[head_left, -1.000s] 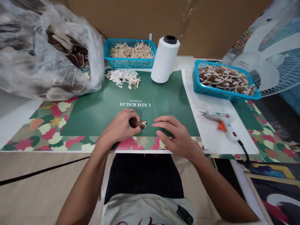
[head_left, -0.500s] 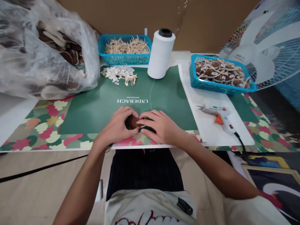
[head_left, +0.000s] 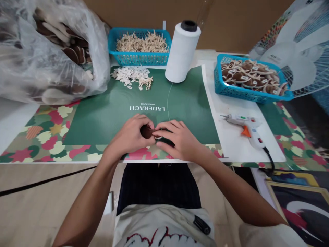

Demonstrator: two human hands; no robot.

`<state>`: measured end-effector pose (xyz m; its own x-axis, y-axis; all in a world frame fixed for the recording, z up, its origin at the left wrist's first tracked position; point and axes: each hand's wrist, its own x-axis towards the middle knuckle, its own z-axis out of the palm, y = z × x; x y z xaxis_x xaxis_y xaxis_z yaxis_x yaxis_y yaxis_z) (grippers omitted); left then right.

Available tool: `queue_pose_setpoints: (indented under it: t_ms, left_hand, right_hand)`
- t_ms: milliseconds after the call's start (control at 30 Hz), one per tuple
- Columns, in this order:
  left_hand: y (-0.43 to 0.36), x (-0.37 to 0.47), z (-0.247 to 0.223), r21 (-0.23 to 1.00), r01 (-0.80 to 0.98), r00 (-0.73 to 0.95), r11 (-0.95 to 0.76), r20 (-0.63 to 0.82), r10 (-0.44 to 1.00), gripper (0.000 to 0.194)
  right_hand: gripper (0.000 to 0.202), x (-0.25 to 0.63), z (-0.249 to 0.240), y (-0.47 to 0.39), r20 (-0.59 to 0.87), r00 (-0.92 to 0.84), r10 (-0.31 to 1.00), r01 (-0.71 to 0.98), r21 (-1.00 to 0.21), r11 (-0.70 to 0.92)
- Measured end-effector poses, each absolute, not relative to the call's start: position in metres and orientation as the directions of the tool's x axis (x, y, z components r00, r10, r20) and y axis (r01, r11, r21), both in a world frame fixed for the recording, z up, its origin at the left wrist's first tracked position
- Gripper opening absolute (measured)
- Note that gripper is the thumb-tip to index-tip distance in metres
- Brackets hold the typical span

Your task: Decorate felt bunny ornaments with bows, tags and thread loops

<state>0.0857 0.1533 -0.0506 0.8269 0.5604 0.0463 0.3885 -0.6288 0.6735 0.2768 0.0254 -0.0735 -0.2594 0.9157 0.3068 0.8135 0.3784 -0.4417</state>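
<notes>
Near the table's front edge, a small brown piece with a pale rim (head_left: 147,131) is held between both hands. My left hand (head_left: 130,134) curls around its left side, thumb below and fingers above. From the other side, my right hand (head_left: 178,140) pinches its right edge with the fingertips. Much of the piece is hidden by my fingers. A thin white thread (head_left: 168,99) runs toward my right hand from a large white thread cone (head_left: 183,51) standing on the green sheet (head_left: 102,120).
White tags (head_left: 132,76) lie in a pile before a blue basket of cream cord pieces (head_left: 140,58). Another blue basket (head_left: 239,90) holds tagged brown pieces. A glue gun (head_left: 243,125) lies at right, by a fan (head_left: 293,51). A plastic bag (head_left: 97,65) bulges at left.
The view has shifted slightly. Both hands keep their hold on the brown piece, and its brown face shows a little differently between the fingers.
</notes>
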Motion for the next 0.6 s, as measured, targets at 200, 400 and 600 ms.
queue_pose_setpoints:
  t_ms: [200,400,600]
  left_hand:
    - [0.154,0.088,-0.047,0.683,0.424,0.81,-0.594,0.007,0.587,0.01]
    - [0.157,0.085,-0.052,0.736,0.362,0.825,-0.572,0.033,0.564,0.007]
    - [0.149,0.083,-0.057,0.682,0.309,0.824,-0.663,0.155,0.544,0.006]
  right_hand:
    - [0.026,0.273,-0.066,-0.003,0.42,-0.039,0.907,0.755,-0.582,0.302]
    - [0.01,0.236,-0.076,-0.096,0.332,0.341,0.879,0.722,-0.692,-0.019]
    - [0.04,0.202,-0.108,-0.096,-0.079,0.412,0.908,0.473,-0.833,-0.287]
